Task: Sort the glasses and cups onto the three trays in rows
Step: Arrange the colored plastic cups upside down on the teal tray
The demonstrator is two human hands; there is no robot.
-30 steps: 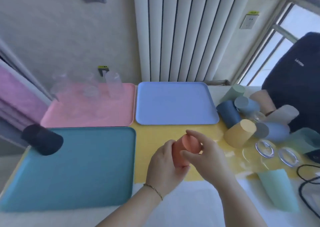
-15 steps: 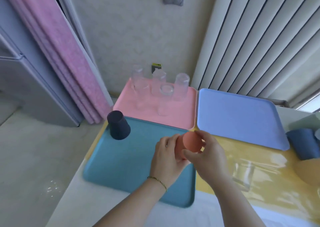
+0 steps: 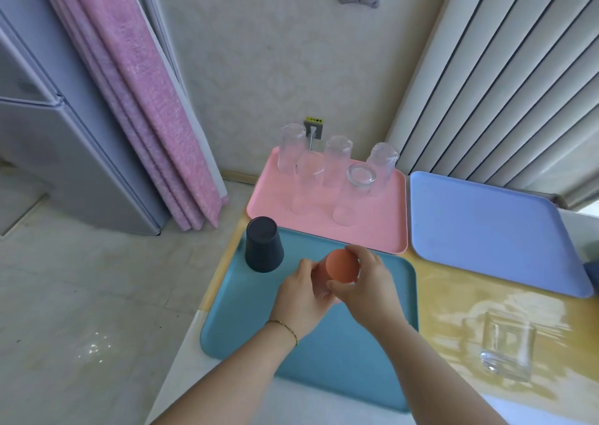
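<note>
Both hands hold an orange cup upside down above the teal tray. My left hand grips its side from the left, and my right hand grips it from the right, fingers curled round its base. A dark navy cup stands upside down at the teal tray's far left corner, just left of the orange cup. Several clear glasses stand on the pink tray behind. The blue tray at the right holds nothing.
A clear glass lies on the yellow table surface to the right of the teal tray. The table's left edge drops to the floor. A pink curtain and a grey fridge stand at the left.
The view has swung left. Both hands have carried the orange cup from over the yellow table to above the teal tray, close to the navy cup.
</note>
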